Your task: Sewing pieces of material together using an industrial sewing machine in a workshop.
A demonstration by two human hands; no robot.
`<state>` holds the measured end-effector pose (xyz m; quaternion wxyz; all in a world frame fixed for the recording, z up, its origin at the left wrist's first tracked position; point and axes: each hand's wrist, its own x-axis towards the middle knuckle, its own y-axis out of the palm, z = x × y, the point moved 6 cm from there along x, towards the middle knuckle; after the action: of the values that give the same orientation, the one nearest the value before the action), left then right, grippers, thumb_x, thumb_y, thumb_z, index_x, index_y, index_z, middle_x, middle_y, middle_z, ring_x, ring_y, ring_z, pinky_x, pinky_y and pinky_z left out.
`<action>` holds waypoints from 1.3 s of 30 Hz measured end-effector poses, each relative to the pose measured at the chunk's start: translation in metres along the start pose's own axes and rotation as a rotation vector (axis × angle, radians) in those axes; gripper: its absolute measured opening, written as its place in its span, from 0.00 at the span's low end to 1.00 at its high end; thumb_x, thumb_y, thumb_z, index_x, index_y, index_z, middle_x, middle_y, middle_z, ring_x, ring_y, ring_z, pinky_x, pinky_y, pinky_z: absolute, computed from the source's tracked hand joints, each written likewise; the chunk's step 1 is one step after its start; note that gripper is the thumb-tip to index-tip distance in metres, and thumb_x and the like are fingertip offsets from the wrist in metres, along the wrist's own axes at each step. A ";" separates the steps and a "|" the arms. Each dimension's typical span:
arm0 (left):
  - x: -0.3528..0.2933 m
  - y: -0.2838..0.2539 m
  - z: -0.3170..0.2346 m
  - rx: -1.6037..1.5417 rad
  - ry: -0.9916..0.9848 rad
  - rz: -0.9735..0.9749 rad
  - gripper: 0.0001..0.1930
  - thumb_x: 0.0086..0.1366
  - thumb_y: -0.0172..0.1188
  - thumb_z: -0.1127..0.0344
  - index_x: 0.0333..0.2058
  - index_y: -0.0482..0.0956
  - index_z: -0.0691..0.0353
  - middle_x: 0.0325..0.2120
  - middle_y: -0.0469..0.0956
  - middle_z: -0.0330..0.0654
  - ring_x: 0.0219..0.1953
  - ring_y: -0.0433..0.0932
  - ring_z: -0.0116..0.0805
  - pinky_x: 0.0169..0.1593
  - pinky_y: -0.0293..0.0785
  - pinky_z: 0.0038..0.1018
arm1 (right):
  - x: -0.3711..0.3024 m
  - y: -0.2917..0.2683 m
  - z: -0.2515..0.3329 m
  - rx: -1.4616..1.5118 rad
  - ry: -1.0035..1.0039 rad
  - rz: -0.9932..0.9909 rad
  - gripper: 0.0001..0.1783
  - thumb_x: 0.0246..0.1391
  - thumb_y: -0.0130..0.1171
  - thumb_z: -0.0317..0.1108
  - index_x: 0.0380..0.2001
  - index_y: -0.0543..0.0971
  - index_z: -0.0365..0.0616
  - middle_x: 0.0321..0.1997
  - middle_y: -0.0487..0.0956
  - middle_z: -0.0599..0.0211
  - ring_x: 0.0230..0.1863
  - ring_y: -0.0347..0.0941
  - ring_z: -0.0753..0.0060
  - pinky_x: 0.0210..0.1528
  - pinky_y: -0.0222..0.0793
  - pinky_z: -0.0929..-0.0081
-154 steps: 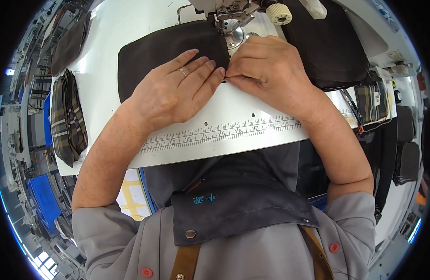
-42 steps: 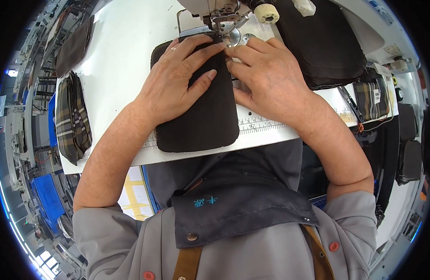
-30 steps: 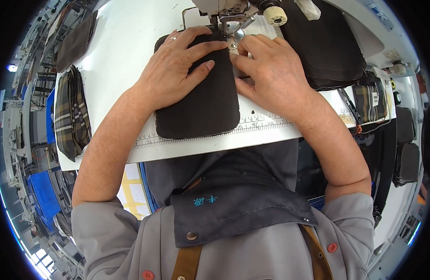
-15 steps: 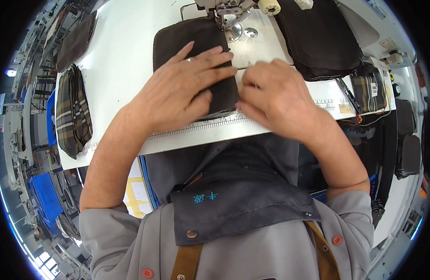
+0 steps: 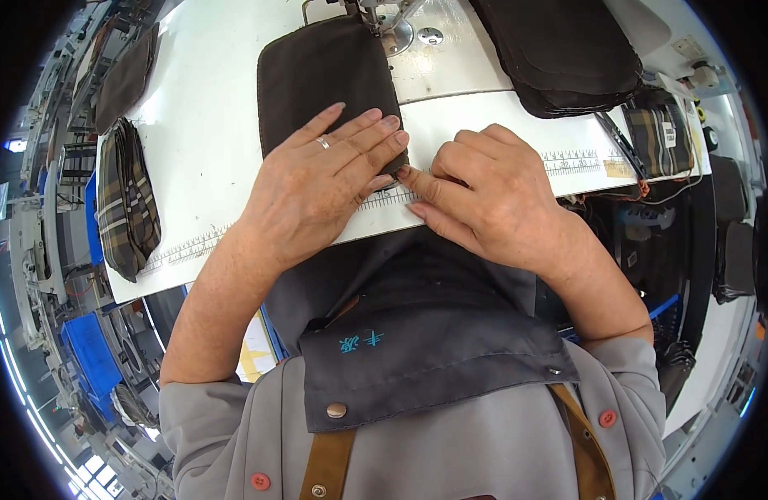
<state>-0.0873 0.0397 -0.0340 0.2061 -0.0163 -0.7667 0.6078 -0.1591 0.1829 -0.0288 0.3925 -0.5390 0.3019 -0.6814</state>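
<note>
A dark brown fabric panel with rounded corners (image 5: 321, 79) lies flat on the white table, its far right edge by the sewing machine's presser foot (image 5: 376, 25). My left hand (image 5: 309, 187) rests on the near part of the panel, fingers stretched out, a ring on one of them. Its thumb points toward the near right corner. At that same corner, my right hand (image 5: 492, 192) touches the fabric with the tip of its index finger. The right thumb lies apart, over the table's printed ruler, and the other right fingers are curled. Under my left hand the panel's near edge is partly hidden.
A stack of dark brown panels (image 5: 567, 58) stands at the far right. Beside it are thread snips (image 5: 621, 146) and folded plaid fabric (image 5: 659, 137). Plaid pieces (image 5: 130, 200) and another dark panel (image 5: 127, 87) lie at the left. The table's front edge runs just below my hands.
My left hand has slid toward the panel's near edge, uncovering more of its middle. My right hand, blurred before, is now still at the near right corner. The view has shifted slightly.
</note>
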 end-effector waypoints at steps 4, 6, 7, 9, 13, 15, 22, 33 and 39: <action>-0.001 0.005 -0.001 -0.031 -0.045 -0.009 0.23 0.66 0.62 0.69 0.61 0.78 0.60 0.60 0.79 0.42 0.65 0.75 0.42 0.69 0.68 0.44 | 0.000 0.001 0.000 0.016 -0.003 -0.003 0.13 0.45 0.74 0.36 0.35 0.85 0.45 0.28 0.70 0.73 0.33 0.72 0.71 0.34 0.65 0.70; 0.000 0.004 -0.001 -0.023 -0.029 0.000 0.24 0.65 0.63 0.68 0.61 0.78 0.60 0.60 0.79 0.42 0.65 0.75 0.42 0.69 0.68 0.44 | 0.000 0.001 0.000 0.023 -0.001 0.003 0.13 0.44 0.74 0.36 0.34 0.85 0.45 0.28 0.70 0.73 0.33 0.72 0.71 0.34 0.65 0.70; 0.000 0.005 -0.001 -0.014 -0.013 0.009 0.25 0.65 0.64 0.68 0.61 0.77 0.60 0.60 0.78 0.42 0.65 0.75 0.42 0.69 0.68 0.44 | 0.000 0.001 -0.001 0.024 -0.003 0.005 0.13 0.44 0.74 0.36 0.34 0.85 0.45 0.28 0.70 0.73 0.33 0.72 0.71 0.34 0.65 0.70; -0.001 0.007 0.000 -0.029 -0.009 0.007 0.25 0.64 0.65 0.68 0.61 0.77 0.60 0.60 0.78 0.42 0.65 0.75 0.41 0.69 0.68 0.44 | 0.001 0.001 -0.002 0.028 -0.006 0.008 0.13 0.44 0.74 0.36 0.34 0.84 0.45 0.27 0.70 0.73 0.32 0.72 0.71 0.34 0.65 0.70; -0.001 0.007 -0.003 -0.019 0.026 0.006 0.27 0.63 0.67 0.68 0.62 0.77 0.60 0.61 0.77 0.42 0.65 0.75 0.41 0.70 0.68 0.44 | 0.004 -0.001 -0.003 0.034 -0.019 0.040 0.12 0.44 0.74 0.36 0.33 0.84 0.46 0.27 0.70 0.73 0.32 0.72 0.71 0.34 0.65 0.70; -0.001 0.009 -0.002 -0.034 0.023 0.008 0.27 0.63 0.66 0.68 0.62 0.76 0.60 0.61 0.77 0.43 0.65 0.75 0.41 0.70 0.67 0.44 | 0.005 0.000 -0.005 0.046 -0.023 0.060 0.12 0.44 0.73 0.36 0.33 0.84 0.46 0.27 0.70 0.73 0.32 0.72 0.71 0.34 0.65 0.70; 0.010 0.010 0.014 -0.010 0.021 0.029 0.22 0.69 0.60 0.68 0.61 0.77 0.62 0.61 0.77 0.44 0.64 0.75 0.41 0.70 0.68 0.41 | 0.017 0.001 -0.019 0.011 -0.028 0.091 0.12 0.47 0.72 0.38 0.35 0.84 0.47 0.24 0.71 0.73 0.30 0.74 0.68 0.34 0.66 0.67; 0.032 0.010 0.059 -0.061 0.034 -0.067 0.18 0.71 0.58 0.69 0.58 0.80 0.62 0.57 0.80 0.45 0.62 0.76 0.43 0.69 0.69 0.42 | 0.050 0.009 -0.054 -0.071 -0.008 0.208 0.12 0.54 0.67 0.42 0.34 0.84 0.45 0.25 0.80 0.65 0.32 0.81 0.56 0.36 0.74 0.56; 0.044 0.009 0.073 -0.068 0.028 -0.143 0.16 0.69 0.60 0.68 0.53 0.83 0.62 0.52 0.84 0.44 0.58 0.80 0.42 0.66 0.73 0.40 | 0.058 0.013 -0.068 -0.076 0.004 0.069 0.14 0.56 0.66 0.44 0.37 0.85 0.45 0.24 0.79 0.65 0.31 0.80 0.54 0.36 0.74 0.55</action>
<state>-0.1543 -0.0139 -0.0419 0.2590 0.0231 -0.7831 0.5649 -0.2288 0.1259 -0.0272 0.3941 -0.5414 0.3468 -0.6567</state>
